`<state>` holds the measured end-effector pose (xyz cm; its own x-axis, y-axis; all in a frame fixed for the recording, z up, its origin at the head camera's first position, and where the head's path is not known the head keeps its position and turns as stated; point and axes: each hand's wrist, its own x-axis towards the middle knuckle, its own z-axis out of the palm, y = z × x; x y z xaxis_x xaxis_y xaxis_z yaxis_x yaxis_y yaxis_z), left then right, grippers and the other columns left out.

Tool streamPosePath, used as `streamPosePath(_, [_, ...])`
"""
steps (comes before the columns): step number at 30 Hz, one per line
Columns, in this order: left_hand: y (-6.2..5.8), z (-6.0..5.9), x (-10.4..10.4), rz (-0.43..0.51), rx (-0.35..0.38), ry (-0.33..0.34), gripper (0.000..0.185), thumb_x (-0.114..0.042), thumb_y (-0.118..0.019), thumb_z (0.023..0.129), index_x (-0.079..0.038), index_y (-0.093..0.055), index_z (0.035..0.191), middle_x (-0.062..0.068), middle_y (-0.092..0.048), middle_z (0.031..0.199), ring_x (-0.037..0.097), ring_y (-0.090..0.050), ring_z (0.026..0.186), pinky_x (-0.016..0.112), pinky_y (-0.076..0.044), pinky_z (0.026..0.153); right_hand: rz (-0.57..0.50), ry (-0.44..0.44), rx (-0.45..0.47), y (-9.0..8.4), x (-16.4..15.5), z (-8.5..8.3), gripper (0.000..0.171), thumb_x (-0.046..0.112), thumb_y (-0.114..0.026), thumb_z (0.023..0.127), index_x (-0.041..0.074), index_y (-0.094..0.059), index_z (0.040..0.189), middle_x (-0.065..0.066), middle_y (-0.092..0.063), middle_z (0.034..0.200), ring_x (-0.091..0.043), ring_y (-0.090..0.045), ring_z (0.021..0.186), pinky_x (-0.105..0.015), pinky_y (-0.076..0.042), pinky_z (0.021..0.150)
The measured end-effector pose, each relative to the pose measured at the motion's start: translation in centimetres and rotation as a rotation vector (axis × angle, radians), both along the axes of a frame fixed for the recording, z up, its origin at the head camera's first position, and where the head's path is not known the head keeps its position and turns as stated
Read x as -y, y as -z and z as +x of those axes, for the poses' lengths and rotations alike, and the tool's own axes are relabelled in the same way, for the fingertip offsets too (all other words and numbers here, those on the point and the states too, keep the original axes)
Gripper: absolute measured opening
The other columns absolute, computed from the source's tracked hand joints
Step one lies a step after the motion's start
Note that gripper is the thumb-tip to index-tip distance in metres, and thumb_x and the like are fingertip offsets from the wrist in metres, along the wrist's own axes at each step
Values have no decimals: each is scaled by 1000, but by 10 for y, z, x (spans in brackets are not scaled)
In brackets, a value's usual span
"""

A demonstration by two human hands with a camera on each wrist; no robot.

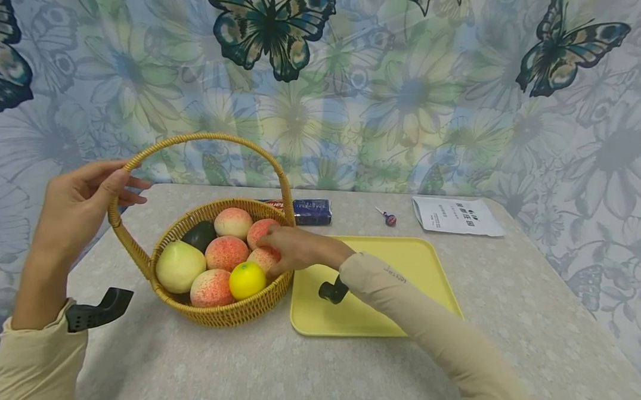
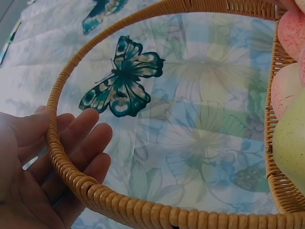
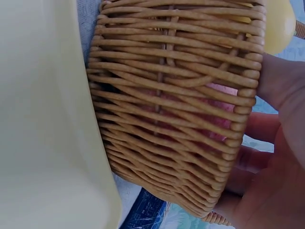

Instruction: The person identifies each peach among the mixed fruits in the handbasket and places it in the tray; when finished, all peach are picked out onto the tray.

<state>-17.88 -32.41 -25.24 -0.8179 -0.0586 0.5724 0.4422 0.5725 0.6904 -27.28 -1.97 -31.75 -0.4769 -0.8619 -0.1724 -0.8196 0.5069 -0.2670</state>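
Now, basket (image 1: 218, 318): it stands on the table (image 1: 291, 375) at 9 o'clock of the yellow tray (image 1: 393, 249), near edge to edge; we read 12 as farthest from us.
Left hand (image 1: 75, 204): at the basket's 10 o'clock, fingers loosely spread, with the handle (image 1: 210, 135) passing between them and the thumb.
Right hand (image 1: 297, 247): over the rim at 3 o'clock, with fingers and thumb about the near peach (image 1: 261, 256); wicker hides the fingertips from our wrist view, so we cannot tell whether they pinch it.
Fruit: we count four other peaches (image 1: 227, 254), a pear (image 1: 180, 268) at 9, an avocado (image 1: 198, 236) at 10 and a yellow fruit (image 1: 247, 281) at 5, just beside the thumb.
In the way: our right sleeve (image 1: 402, 293) and its black mount (image 1: 334, 291) cover part of the tray; basket and handle partly hide the blue pack (image 1: 313, 213) at 1.
Beyond the tray: we see a lollipop (image 1: 390, 219) at 12 and a white pouch (image 1: 464, 221) at 2.
Backdrop: a butterfly curtain (image 1: 387, 137) hangs at 12.
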Motion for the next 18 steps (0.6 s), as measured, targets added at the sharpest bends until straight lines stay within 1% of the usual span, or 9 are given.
streamPosePath(5, [0, 1, 1, 1, 7, -3, 33, -17, -54, 99, -5, -60, 129, -12, -70, 91, 1, -67, 73, 10, -50, 65, -30, -5, 2, 5, -1, -1, 61, 33, -69, 86, 9, -49, 139, -6, -49, 131, -13, -50, 109, -25, -43, 93])
streamPosePath(10, [1, 1, 0, -1, 8, -6, 33, -17, -54, 99, -5, -60, 128, -12, -70, 91, 3, -67, 73, 10, -50, 65, -66, -12, 2, 8, -3, -2, 59, 32, -68, 85, 9, -50, 136, -6, -49, 132, -14, -50, 109, -26, -43, 92])
streamPosePath(15, [1, 1, 0, -4, 1, -6, 33, -17, -54, 99, -4, -60, 128, -13, -69, 90, 3, -67, 73, 10, -50, 66, -102, -8, 20, 8, -6, -4, 63, 36, -68, 83, 10, -49, 137, -5, -48, 135, -15, -48, 116, -27, -41, 97])
streamPosePath(18, [0, 0, 0, -7, 2, -12, 33, -17, -54, 99, -4, -59, 129, -15, -69, 90, 2, -67, 73, 10, -50, 66, -149, -2, 50, 9, -8, -6, 64, 36, -68, 84, 10, -47, 138, -6, -45, 139, -16, -47, 120, -28, -41, 99])
